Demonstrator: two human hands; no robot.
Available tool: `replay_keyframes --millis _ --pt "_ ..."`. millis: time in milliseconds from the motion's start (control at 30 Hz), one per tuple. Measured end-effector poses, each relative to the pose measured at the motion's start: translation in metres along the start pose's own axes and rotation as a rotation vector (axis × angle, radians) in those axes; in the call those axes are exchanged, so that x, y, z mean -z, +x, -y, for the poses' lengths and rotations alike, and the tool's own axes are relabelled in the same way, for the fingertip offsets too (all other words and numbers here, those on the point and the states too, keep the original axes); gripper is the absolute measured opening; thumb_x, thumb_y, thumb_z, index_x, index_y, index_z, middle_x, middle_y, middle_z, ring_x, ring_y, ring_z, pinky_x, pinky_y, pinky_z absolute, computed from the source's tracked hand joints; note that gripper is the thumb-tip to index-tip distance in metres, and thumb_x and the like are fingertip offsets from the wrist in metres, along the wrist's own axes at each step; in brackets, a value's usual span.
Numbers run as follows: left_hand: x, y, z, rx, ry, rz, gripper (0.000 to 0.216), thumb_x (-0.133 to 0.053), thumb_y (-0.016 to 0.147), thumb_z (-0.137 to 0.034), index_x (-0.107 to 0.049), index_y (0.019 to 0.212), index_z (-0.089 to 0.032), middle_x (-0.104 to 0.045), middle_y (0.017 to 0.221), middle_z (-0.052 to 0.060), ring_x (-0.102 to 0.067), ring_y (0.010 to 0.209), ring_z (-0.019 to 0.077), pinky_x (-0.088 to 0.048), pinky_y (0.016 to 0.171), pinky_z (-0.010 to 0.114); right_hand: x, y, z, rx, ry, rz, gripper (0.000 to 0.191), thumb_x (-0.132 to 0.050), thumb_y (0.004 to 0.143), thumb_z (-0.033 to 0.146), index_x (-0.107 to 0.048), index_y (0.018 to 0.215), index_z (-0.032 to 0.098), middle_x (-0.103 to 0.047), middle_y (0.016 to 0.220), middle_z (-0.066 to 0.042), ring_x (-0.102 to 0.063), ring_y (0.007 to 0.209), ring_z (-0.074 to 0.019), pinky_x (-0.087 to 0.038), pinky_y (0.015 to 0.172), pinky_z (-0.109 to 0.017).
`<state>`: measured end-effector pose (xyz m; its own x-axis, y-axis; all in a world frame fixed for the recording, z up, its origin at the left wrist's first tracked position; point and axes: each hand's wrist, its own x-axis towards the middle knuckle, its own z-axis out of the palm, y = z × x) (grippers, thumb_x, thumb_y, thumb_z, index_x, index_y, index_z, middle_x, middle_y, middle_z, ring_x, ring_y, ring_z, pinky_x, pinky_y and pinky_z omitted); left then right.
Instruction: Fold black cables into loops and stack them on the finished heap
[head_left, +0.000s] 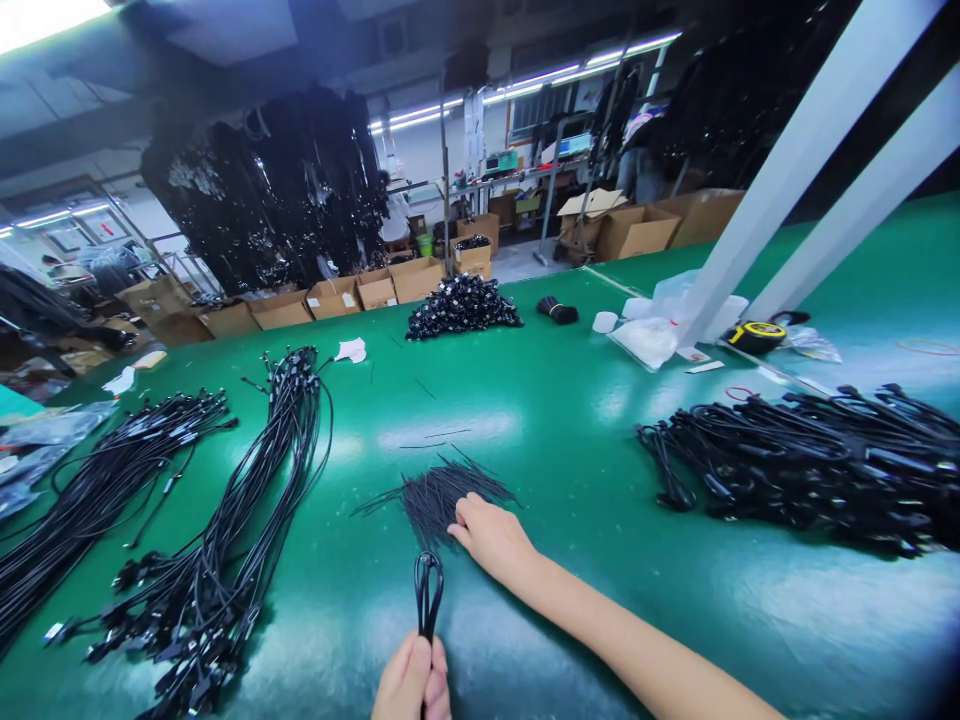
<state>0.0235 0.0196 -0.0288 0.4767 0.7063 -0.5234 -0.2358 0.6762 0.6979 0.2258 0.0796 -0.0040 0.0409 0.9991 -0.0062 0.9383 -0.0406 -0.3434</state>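
Note:
My left hand (415, 680) is closed around a black cable (429, 590) folded into narrow loops, which stick up above the fist. Just beyond it lies a loose pile of thin black twist ties (442, 495) on the green tabletop (570, 440). My right hand (491, 535) reaches in from the right to the near right edge of that pile. Its thumb and index finger are pinched together at the ties, and whatever is between the fingertips is too small to make out.
Long black cables (255, 480) lie in bundles at left. Many folded cables (817, 465) are heaped at right. Farther back sit a pile of black coiled cables (463, 305), a banded bundle (556, 310), and a yellow tape measure (754, 337) beside white posts (810, 170). Cardboard boxes (334, 298) line the far edge.

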Motion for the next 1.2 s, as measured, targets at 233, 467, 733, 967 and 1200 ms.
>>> replay_keyframes --millis 233,467,733,967,1200 --pt "-0.005 -0.006 -0.002 -0.102 -0.021 -0.006 0.062 -0.07 0.057 -0.068 -0.045 0.091 -0.023 -0.039 0.046 -0.015 -0.024 0.035 0.0008 -0.013 0.04 0.019 0.004 -0.01 -0.007 -0.037 -0.133 -0.056 0.01 -0.05 0.092 0.019 -0.058 0.087 0.018 -0.061 0.09 -0.006 -0.062 0.073 -0.0184 -0.034 0.053 -0.026" --pt "-0.016 -0.013 -0.005 -0.111 -0.019 0.021 0.072 -0.071 0.058 -0.067 -0.041 0.106 -0.022 -0.04 0.046 -0.015 -0.022 0.036 0.0008 -0.012 0.039 0.02 0.016 -0.028 -0.016 -0.017 -0.155 -0.161 0.027 -0.035 0.095 0.013 -0.06 0.086 0.017 -0.06 0.092 -0.012 -0.057 0.081 -0.0219 -0.038 0.063 -0.029" --pt "-0.017 -0.011 0.004 -0.162 -0.01 0.025 0.1 -0.069 0.062 -0.066 -0.018 0.134 -0.02 -0.038 0.047 -0.015 -0.021 0.038 0.0034 -0.014 0.039 0.021 0.006 -0.074 0.03 0.405 0.292 0.025 0.023 -0.047 0.091 0.011 -0.066 0.088 0.024 -0.067 0.078 0.004 -0.062 0.073 -0.0117 -0.044 0.067 -0.018" --pt "-0.009 -0.005 0.011 -0.319 0.218 -0.129 0.061 -0.067 0.065 -0.063 -0.061 0.105 -0.018 -0.049 0.056 -0.007 -0.031 0.04 0.0046 -0.024 0.039 0.019 -0.001 -0.097 0.04 0.672 -0.073 -0.258 0.022 -0.04 0.087 0.007 -0.06 0.079 0.016 -0.058 0.07 -0.004 -0.05 0.062 -0.0175 -0.035 0.057 -0.03" --pt "-0.01 -0.008 0.004 -0.292 0.38 -0.136 0.061 -0.065 0.07 -0.058 -0.064 0.113 -0.014 -0.049 0.048 -0.006 -0.038 0.044 0.0087 -0.035 0.046 0.022 0.03 -0.087 0.045 1.09 -0.449 -0.341 0.027 -0.046 0.091 0.02 -0.064 0.105 0.007 -0.042 0.138 -0.014 -0.049 0.103 -0.0247 -0.039 0.067 -0.032"
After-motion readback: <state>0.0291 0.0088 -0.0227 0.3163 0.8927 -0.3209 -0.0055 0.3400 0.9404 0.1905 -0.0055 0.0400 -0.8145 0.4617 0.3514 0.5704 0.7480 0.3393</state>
